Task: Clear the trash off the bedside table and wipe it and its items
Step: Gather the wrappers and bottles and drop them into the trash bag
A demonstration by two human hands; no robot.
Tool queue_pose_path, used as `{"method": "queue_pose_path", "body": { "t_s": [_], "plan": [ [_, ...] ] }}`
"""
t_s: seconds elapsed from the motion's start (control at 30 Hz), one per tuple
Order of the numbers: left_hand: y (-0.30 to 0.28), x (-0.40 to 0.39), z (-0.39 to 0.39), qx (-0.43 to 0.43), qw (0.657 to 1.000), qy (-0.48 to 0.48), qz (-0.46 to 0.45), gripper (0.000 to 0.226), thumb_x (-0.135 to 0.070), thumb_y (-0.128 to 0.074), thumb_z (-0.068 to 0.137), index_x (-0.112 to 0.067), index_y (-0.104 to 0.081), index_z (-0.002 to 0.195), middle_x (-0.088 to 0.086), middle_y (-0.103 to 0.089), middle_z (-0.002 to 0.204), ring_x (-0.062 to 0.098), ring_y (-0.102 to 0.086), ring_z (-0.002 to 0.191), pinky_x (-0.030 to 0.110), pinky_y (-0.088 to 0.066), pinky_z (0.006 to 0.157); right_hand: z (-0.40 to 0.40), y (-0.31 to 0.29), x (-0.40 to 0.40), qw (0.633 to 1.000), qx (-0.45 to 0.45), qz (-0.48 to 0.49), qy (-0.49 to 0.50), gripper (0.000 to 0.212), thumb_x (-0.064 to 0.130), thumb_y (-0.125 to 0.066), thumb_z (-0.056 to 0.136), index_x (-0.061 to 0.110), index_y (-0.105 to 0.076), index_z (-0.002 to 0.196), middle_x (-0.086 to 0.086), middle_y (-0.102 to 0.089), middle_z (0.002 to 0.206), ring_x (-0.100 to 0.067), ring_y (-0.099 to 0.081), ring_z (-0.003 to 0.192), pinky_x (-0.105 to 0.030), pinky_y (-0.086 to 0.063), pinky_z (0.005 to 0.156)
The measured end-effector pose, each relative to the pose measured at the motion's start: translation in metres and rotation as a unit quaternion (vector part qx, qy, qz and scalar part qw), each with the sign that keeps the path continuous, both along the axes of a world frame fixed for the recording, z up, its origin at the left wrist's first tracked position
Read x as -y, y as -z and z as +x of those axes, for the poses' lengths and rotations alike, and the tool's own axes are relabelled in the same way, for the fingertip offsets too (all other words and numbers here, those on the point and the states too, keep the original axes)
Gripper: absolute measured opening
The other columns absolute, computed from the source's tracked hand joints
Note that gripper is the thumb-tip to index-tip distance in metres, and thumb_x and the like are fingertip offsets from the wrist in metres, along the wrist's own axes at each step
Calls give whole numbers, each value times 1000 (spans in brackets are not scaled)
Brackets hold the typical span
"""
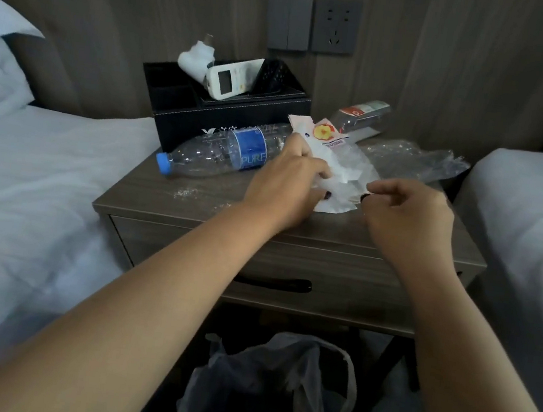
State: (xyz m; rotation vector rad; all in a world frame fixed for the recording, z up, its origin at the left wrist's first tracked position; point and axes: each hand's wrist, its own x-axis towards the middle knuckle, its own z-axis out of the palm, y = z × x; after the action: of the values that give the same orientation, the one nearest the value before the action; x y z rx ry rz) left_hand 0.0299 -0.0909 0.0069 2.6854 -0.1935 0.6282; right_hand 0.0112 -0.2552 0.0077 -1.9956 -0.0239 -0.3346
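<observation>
Trash mostly uncleared: our left hand (287, 180) grips white wrapper (340, 170) mid-desk (167, 202), right hand (410, 217) curled, apparently holding nothing. Bottle (221, 154) lies near left edge; wiping not begun.

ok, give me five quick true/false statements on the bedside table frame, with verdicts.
1. The blue-capped bottle stands upright. False: it lies on its side on the table.
2. The left hand grips the white wrapper. True.
3. The remote sits in the black organizer. True.
4. The right hand holds the second bottle. False: that bottle lies untouched at the back.
5. The drawer is open. False: it is closed.
</observation>
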Motion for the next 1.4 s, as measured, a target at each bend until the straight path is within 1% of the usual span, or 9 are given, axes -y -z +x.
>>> {"method": "queue_pose_path", "body": {
  "t_s": [0.13,0.27,0.37,0.47,0.6,0.7,0.9,1.23,1.4],
  "plan": [
    [-10,-6,1,130,983,-2,-128,10,-11,-70,85,-7,-73,93,2,-52,104,8,-54,74,20,-49,74,2,-2,-5,999,29,25,7,23,17,-57,88,24,-66,108,10,-64,92,-5,-62,77,-6,-44,51],
    [-29,-10,-15,212,933,26,-290,9,-8,-68,87,-15,-64,87,3,-54,116,-5,-60,75,7,-45,71,0,-7,-15,992,34,118,-37,37,28,-66,86,32,-57,121,10,-59,112,-16,-68,94,-40,-57,82],
    [-32,-9,-41,159,899,75,-400,6,-15,-69,87,-20,-67,91,-6,-62,113,-4,-64,84,16,-50,75,-10,-13,-26,957,32,233,-171,56,22,-66,89,37,-45,138,10,-57,119,-12,-70,92,-26,-58,71],
    [-28,-14,-68,74,863,102,-489,4,-22,-73,83,-24,-71,86,-5,-71,86,8,-67,82,33,-58,73,-17,-11,-33,918,84,270,-279,64,8,-62,91,30,-37,146,5,-64,121,-27,-68,99,-36,-59,81],
    [-14,-41,-97,29,799,141,-584,11,-25,-76,71,-29,-73,81,-2,-74,93,12,-68,87,23,-53,72,-25,-6,-48,896,116,264,-338,74,8,-69,76,19,-39,143,-9,-59,129,-19,-64,95,-32,-55,89],
    [-1,-57,-105,31,793,101,-600,17,-17,-78,71,-24,-73,85,6,-73,92,15,-67,84,26,-53,72,-33,-2,-62,893,119,266,-343,51,4,-71,72,13,-61,121,-1,-69,95,-11,-64,83,-23,-55,80],
    [5,-64,-109,68,890,21,-451,19,-36,-74,67,-40,-63,83,-5,-57,124,-5,-58,104,12,-46,81,-50,2,-80,877,90,335,-332,26,-9,-66,79,14,-74,87,0,-73,81,-12,-68,74,-22,-56,68],
    [9,-69,-114,-17,837,125,-533,12,-17,-67,81,-29,-69,82,-2,-74,83,15,-71,81,33,-57,69,-54,-2,-82,837,-4,473,-274,17,8,-60,80,5,-74,90,-8,-71,82,-18,-68,77,-36,-57,79],
    [3,-68,-116,-40,769,156,-618,25,-14,-56,81,-24,-79,80,4,-77,88,20,-73,85,31,-57,72,-56,-1,-81,907,78,319,-263,30,18,-82,60,12,-75,89,-9,-69,96,-13,-67,83,-22,-54,77]
  ]
}}
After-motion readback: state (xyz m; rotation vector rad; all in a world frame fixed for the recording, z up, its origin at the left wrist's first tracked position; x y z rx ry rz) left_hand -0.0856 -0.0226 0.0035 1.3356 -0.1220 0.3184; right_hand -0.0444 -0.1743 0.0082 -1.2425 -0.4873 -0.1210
